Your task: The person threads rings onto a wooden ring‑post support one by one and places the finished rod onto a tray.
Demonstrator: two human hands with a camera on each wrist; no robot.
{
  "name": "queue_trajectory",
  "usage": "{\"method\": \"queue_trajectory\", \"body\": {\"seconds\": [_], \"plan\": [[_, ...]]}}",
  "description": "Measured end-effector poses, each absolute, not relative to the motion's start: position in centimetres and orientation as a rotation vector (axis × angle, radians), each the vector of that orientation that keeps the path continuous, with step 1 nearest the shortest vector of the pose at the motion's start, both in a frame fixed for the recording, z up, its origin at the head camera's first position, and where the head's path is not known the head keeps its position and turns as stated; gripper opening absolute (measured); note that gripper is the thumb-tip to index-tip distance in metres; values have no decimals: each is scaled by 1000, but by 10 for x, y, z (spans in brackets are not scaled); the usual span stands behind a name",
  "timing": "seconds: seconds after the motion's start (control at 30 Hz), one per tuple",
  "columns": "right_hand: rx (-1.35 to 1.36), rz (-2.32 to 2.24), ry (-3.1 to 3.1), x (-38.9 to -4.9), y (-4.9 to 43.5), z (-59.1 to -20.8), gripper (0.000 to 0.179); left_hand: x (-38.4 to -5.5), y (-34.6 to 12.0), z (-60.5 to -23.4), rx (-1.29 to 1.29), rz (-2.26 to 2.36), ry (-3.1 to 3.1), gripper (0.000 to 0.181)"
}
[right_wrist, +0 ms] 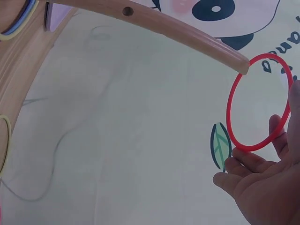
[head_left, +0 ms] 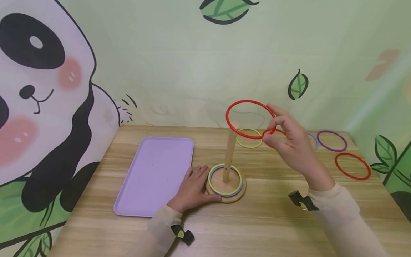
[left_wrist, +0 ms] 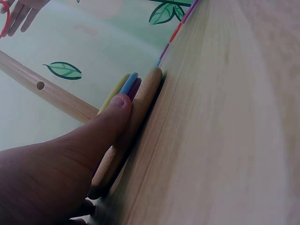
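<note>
Above the wooden peg (head_left: 229,157), my right hand (head_left: 293,146) pinches a red ring (head_left: 226,116) at its right edge between thumb and fingers. In the right wrist view, the peg's tip overlaps the edge of this ring (right_wrist: 228,112). The peg stands upright on a round wooden base (head_left: 243,191). A yellow-green ring (head_left: 241,180) and a blue ring (head_left: 229,196) lie around it; a purple ring (left_wrist: 136,87) shows beneath them in the left wrist view. My left hand (head_left: 194,191) rests against the base's left side, fingers extended, thumb along the front rim.
Left of the base lies a purple tray (head_left: 154,175). Behind the peg is another yellow-green ring (head_left: 249,147). More rings lie at the right: a red one partly behind my hand, a blue one (head_left: 316,141), a purple one (head_left: 346,144) and another red one (head_left: 346,154).
</note>
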State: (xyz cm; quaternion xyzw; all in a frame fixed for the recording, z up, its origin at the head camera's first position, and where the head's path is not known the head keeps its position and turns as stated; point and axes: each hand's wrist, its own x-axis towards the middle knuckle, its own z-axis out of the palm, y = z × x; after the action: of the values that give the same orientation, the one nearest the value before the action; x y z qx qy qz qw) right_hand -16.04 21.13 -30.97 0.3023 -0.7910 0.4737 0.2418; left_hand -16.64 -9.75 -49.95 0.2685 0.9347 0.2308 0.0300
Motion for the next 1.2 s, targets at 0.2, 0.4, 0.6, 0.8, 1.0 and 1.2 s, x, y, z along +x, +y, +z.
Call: {"method": "queue_trajectory", "body": {"seconds": [0.2,0.4,0.6,0.8,1.0,1.2], "plan": [[833,1281,-2176,-163,206,-317,53,-165,-98,-499,847,736,2885,116],[877,1307,-2172,-164,204,-322,56,-166,-98,-499,845,717,2890,118],[872,1315,-2204,-162,202,-330,41,-165,-98,-497,843,727,2889,117],[847,1306,-2250,-160,200,-337,27,-164,-97,-497,841,718,2884,117],[861,1267,-2260,-161,200,-344,35,-165,-97,-497,838,712,2885,118],[877,1250,-2271,-160,199,-349,34,-165,-97,-498,836,719,2884,118]]}}
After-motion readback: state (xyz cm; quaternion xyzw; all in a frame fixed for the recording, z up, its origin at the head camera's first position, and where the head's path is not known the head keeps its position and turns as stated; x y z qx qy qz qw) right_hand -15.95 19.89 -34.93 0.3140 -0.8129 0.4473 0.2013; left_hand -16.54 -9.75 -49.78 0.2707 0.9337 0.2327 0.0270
